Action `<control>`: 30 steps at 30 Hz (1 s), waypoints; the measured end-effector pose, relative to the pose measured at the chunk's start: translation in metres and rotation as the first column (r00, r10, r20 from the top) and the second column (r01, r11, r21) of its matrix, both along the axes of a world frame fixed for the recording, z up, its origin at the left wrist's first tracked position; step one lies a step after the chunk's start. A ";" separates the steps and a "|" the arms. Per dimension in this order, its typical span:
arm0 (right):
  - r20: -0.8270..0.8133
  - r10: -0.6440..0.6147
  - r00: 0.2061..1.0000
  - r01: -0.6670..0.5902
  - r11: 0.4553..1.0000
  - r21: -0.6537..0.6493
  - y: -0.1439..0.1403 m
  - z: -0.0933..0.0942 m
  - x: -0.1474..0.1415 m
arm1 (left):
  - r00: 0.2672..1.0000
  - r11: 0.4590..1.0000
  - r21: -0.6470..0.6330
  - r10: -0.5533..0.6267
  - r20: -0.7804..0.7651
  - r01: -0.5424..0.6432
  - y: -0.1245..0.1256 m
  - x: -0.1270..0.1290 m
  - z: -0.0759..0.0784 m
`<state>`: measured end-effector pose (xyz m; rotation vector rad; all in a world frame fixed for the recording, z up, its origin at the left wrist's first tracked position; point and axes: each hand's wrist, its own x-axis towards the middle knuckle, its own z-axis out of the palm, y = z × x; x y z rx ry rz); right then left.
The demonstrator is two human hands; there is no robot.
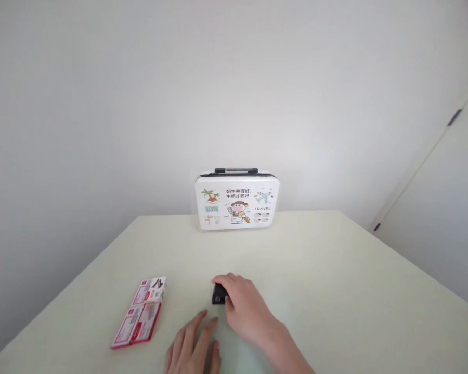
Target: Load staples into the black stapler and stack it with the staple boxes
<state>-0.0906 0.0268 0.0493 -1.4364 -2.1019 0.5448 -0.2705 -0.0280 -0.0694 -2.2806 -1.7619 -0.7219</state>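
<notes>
Your right hand (244, 306) is closed over the small black box-shaped object (218, 294) on the pale table (335, 270). Your left hand (193, 348) rests flat and open just beside it. The object is not yet lifted; the red-and-white flattened carton (141, 311) and white illustrated carry case (236, 200) lie untouched.

Table (335, 270): case (236, 201), packet (142, 313), black gadget (218, 296).

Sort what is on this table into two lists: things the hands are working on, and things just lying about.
In hand:
- small black object, covered by the right hand
- left hand lies flat on the table, holding nothing

Lying about:
- red and white box, left
- white illustrated case, upright at the far edge
</notes>
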 end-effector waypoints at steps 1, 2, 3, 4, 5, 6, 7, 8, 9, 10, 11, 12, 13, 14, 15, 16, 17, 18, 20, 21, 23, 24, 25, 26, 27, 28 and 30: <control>-0.037 -0.016 0.999 0.016 1.000 0.002 -0.006 -0.001 0.009 | 0.999 0.999 -0.008 -0.041 -0.030 0.040 0.005 0.004 0.001; -0.078 -0.034 0.996 0.034 0.999 0.001 -0.010 -0.003 0.014 | 0.992 0.995 -0.011 -0.103 -0.068 0.102 0.009 0.009 0.002; -0.114 -0.054 0.992 0.055 0.998 0.001 -0.014 -0.006 0.016 | 0.979 0.985 -0.011 -0.171 -0.108 0.170 0.013 0.012 0.002; -0.141 -0.080 0.987 0.081 0.997 0.002 -0.016 -0.009 0.015 | 0.962 0.973 -0.011 -0.231 -0.147 0.232 0.016 0.014 0.002; -0.161 -0.111 0.981 0.114 0.993 0.008 -0.018 -0.012 0.012 | 0.944 0.961 -0.011 -0.275 -0.180 0.278 0.018 0.016 0.002; -0.177 -0.147 0.973 0.152 0.988 0.016 -0.019 -0.014 0.008 | 0.932 0.953 -0.011 -0.300 -0.202 0.304 0.020 0.016 0.002; -0.193 -0.184 0.964 0.193 0.981 0.028 -0.019 -0.016 0.004 | 0.928 0.951 -0.011 -0.304 -0.213 0.309 0.021 0.016 0.002; -0.216 -0.214 0.953 0.227 0.973 0.039 -0.018 -0.017 0.000 | 0.931 0.953 -0.012 -0.298 -0.213 0.302 0.021 0.016 0.003; -0.251 -0.237 0.939 0.255 0.966 0.043 -0.017 -0.018 -0.002 | 0.933 0.955 -0.020 -0.292 -0.211 0.295 0.021 0.015 0.005; -0.305 -0.253 0.918 0.277 0.960 0.037 -0.015 -0.017 -0.003 | 0.935 0.958 -0.031 -0.287 -0.207 0.287 0.021 0.015 0.007; -0.384 -0.263 0.885 0.293 0.956 0.019 -0.013 -0.016 -0.002 | 0.939 0.960 -0.041 -0.278 -0.202 0.275 0.021 0.014 0.010; -0.483 -0.269 0.833 0.302 0.953 -0.009 -0.011 -0.016 0.002 | 0.943 0.963 -0.052 -0.268 -0.196 0.263 0.021 0.015 0.013; -0.590 -0.275 0.759 0.312 0.949 -0.041 -0.009 -0.016 0.008 | 0.947 0.966 -0.059 -0.260 -0.188 0.253 0.021 0.015 0.016; -0.688 -0.283 0.668 0.324 0.943 -0.073 -0.006 -0.017 0.015 | 0.951 0.968 -0.064 -0.252 -0.177 0.244 0.021 0.016 0.019; -0.766 -0.295 0.572 0.343 0.934 -0.103 -0.004 -0.019 0.023 | 0.955 0.969 -0.066 -0.246 -0.167 0.238 0.022 0.017 0.021; -0.818 -0.313 0.482 0.374 0.918 -0.131 -0.002 -0.023 0.032 | 0.957 0.970 -0.064 -0.242 -0.158 0.235 0.023 0.018 0.021; -0.847 -0.342 0.407 0.415 0.895 -0.162 -0.001 -0.029 0.041 | 0.958 0.970 -0.063 -0.241 -0.154 0.234 0.023 0.019 0.020; -0.858 -0.382 0.344 0.460 0.865 -0.201 0.000 -0.036 0.050 | 0.958 0.970 -0.058 -0.242 -0.153 0.236 0.024 0.021 0.019; -0.852 -0.467 0.238 0.508 0.807 -0.301 -0.003 -0.052 0.067 | 0.955 0.967 -0.043 -0.254 -0.151 0.251 0.026 0.022 0.013; -0.846 -0.497 0.193 0.502 0.791 -0.350 -0.007 -0.060 0.075 | 0.955 0.964 -0.032 -0.264 -0.138 0.263 0.026 0.021 0.011; -0.839 -0.532 0.115 0.469 0.774 -0.426 -0.017 -0.072 0.089 | 0.965 0.967 0.008 -0.255 -0.065 0.256 0.027 0.016 0.009; -0.837 -0.542 0.080 0.458 0.766 -0.452 -0.024 -0.077 0.095 | 0.972 0.971 0.038 -0.234 -0.014 0.234 0.026 0.010 0.010; -0.832 -0.553 0.049 0.455 0.754 -0.474 -0.033 -0.081 0.101 | 0.983 0.981 0.077 -0.181 0.041 0.178 0.026 0.003 0.013; -0.828 -0.561 0.030 0.454 0.745 -0.488 -0.042 -0.084 0.106 | 0.992 0.991 0.109 -0.089 0.093 0.079 0.024 -0.006 0.017; -0.822 -0.568 0.027 0.447 0.743 -0.498 -0.051 -0.086 0.110 | 0.991 0.991 0.128 0.028 0.131 -0.044 0.022 -0.015 0.021; -0.819 -0.572 0.045 0.434 0.750 -0.500 -0.060 -0.089 0.113 | 0.963 0.964 0.124 0.212 0.165 -0.233 0.019 -0.024 0.025; -0.800 -0.589 0.116 0.397 0.765 -0.506 -0.076 -0.093 0.117 | 0.876 0.884 0.053 0.449 0.174 -0.464 0.012 -0.041 0.029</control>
